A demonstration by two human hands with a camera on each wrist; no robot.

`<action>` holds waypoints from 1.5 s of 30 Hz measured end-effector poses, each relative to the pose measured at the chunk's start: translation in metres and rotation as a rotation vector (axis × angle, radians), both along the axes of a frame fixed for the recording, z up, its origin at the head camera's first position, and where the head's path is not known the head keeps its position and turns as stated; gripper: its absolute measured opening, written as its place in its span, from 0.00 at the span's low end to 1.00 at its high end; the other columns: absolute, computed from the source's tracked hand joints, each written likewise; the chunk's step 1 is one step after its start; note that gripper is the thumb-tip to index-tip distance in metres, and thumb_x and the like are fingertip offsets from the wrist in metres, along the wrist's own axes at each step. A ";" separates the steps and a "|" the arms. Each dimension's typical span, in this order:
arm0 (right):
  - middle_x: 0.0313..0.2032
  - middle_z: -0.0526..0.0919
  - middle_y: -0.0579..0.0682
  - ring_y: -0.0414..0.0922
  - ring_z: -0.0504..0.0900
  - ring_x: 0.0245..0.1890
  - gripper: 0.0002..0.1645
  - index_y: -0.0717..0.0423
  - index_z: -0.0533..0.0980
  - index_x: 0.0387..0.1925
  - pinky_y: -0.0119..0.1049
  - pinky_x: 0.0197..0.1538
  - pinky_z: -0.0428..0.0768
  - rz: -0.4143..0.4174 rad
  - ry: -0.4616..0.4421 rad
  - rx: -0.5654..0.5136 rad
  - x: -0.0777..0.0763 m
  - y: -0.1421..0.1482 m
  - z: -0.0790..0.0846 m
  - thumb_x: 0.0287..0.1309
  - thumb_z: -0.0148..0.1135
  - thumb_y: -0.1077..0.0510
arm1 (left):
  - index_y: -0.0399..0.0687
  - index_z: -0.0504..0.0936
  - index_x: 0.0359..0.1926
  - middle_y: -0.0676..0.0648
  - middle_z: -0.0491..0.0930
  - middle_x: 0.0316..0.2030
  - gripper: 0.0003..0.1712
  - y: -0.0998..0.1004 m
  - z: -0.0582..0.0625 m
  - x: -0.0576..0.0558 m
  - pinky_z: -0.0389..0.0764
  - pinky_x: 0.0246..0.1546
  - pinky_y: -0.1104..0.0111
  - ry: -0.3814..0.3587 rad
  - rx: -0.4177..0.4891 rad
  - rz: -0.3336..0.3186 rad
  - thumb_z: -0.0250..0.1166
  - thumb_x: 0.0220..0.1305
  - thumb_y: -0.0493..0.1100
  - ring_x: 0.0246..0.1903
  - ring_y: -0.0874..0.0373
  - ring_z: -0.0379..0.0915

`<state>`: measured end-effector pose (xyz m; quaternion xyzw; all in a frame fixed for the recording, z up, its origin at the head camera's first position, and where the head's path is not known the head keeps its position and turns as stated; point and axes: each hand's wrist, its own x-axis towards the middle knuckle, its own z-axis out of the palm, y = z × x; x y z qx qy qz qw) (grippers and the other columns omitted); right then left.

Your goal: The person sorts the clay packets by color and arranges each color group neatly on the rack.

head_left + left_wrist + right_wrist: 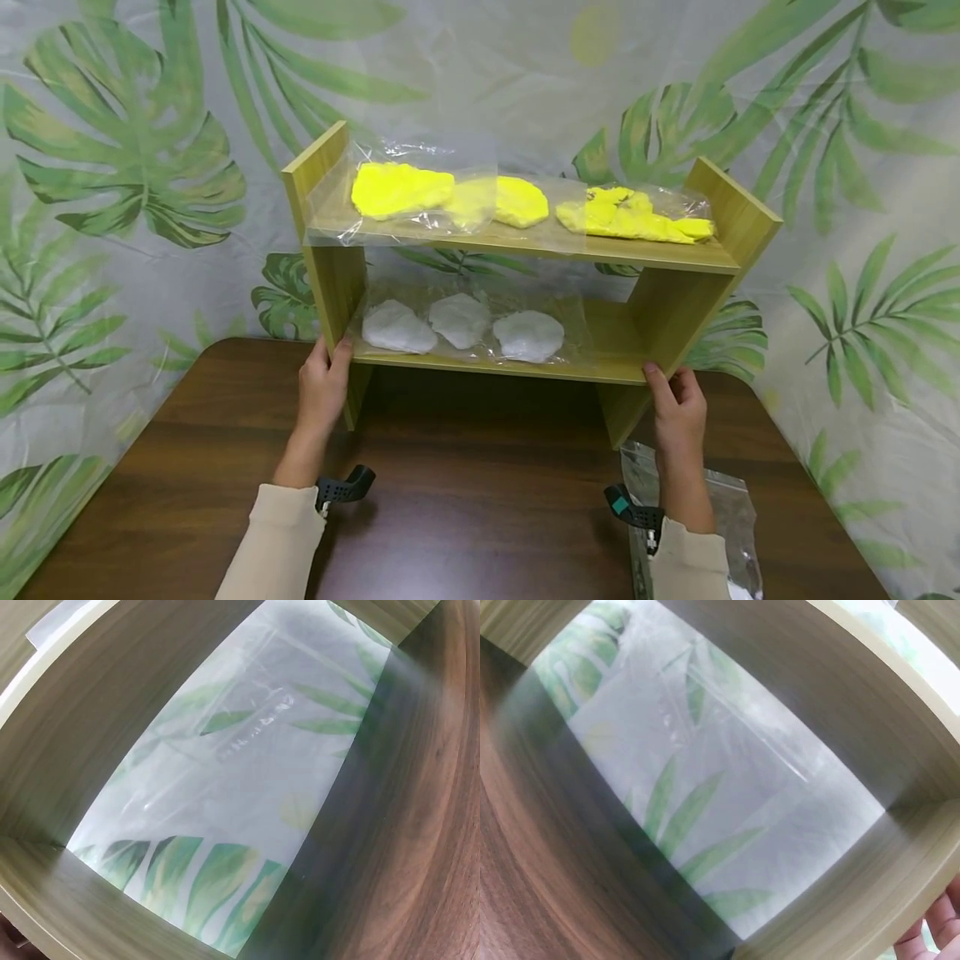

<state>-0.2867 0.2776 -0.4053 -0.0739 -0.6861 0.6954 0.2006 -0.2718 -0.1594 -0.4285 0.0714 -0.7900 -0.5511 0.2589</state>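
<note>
A two-tier wooden shelf (675, 308) stands between my hands in the head view. My left hand (322, 387) grips its left side panel low down, thumb at the front edge. The right hand (682, 408) holds the right panel likewise, fingers around its outer side. On the upper board lie three yellow lumps in clear plastic bags (401, 190). Three white lumps (528, 336) in clear bags rest on the lower board. Both wrist views look under the lower board; fingertips (945, 922) show at the right panel. Whether the shelf's feet touch the table cannot be told.
A brown wooden table (480, 508) spreads below. Beside my right forearm lies a clear zip bag (731, 525), partly hidden by the arm. Behind the shelf hangs a leaf-patterned cloth (510, 75). Each wrist carries a black camera mount (347, 485).
</note>
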 end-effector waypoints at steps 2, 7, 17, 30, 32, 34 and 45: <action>0.39 0.78 0.44 0.40 0.74 0.42 0.16 0.51 0.75 0.47 0.29 0.44 0.71 0.007 -0.002 0.017 0.001 0.000 0.002 0.61 0.64 0.50 | 0.41 0.74 0.57 0.31 0.76 0.52 0.25 -0.001 -0.001 0.001 0.68 0.48 0.48 -0.001 0.002 -0.006 0.49 0.71 0.55 0.47 0.41 0.70; 0.39 0.78 0.44 0.41 0.74 0.42 0.15 0.51 0.76 0.46 0.29 0.43 0.71 0.016 -0.012 0.031 0.002 -0.001 0.005 0.60 0.65 0.50 | 0.41 0.73 0.56 0.31 0.75 0.51 0.25 -0.002 -0.002 0.003 0.68 0.47 0.48 -0.010 0.015 -0.015 0.49 0.71 0.55 0.45 0.41 0.69; 0.36 0.78 0.43 0.41 0.72 0.40 0.15 0.51 0.76 0.44 0.29 0.41 0.70 -0.015 -0.025 0.027 0.003 0.000 0.003 0.60 0.65 0.48 | 0.41 0.74 0.54 0.31 0.76 0.49 0.24 0.003 0.001 0.001 0.68 0.48 0.48 0.013 0.027 -0.009 0.48 0.71 0.55 0.47 0.41 0.70; 0.41 0.78 0.37 0.38 0.74 0.43 0.16 0.47 0.74 0.49 0.25 0.39 0.75 0.060 -0.115 0.185 0.016 0.008 0.012 0.63 0.61 0.47 | 0.47 0.73 0.59 0.34 0.77 0.52 0.24 0.003 0.001 0.001 0.70 0.48 0.47 0.047 0.020 -0.018 0.51 0.71 0.55 0.49 0.40 0.73; 0.42 0.77 0.36 0.36 0.75 0.42 0.19 0.49 0.73 0.52 0.24 0.39 0.76 0.096 -0.126 0.251 0.022 0.010 0.016 0.63 0.60 0.45 | 0.48 0.73 0.60 0.34 0.77 0.53 0.24 0.002 0.001 0.002 0.70 0.49 0.46 0.043 0.023 -0.021 0.51 0.71 0.55 0.49 0.39 0.73; 0.42 0.76 0.38 0.35 0.77 0.41 0.23 0.53 0.72 0.53 0.24 0.39 0.77 0.122 -0.131 0.324 0.030 0.015 0.017 0.64 0.58 0.44 | 0.49 0.73 0.61 0.34 0.77 0.53 0.24 0.004 0.000 0.002 0.70 0.49 0.47 0.036 0.030 -0.027 0.51 0.71 0.56 0.50 0.40 0.73; 0.38 0.82 0.31 0.31 0.82 0.37 0.18 0.59 0.74 0.51 0.27 0.37 0.80 0.195 -0.095 0.537 0.073 0.040 0.017 0.67 0.57 0.51 | 0.48 0.76 0.56 0.35 0.79 0.49 0.21 0.005 -0.004 -0.001 0.71 0.46 0.48 0.070 0.039 -0.001 0.53 0.70 0.54 0.45 0.42 0.74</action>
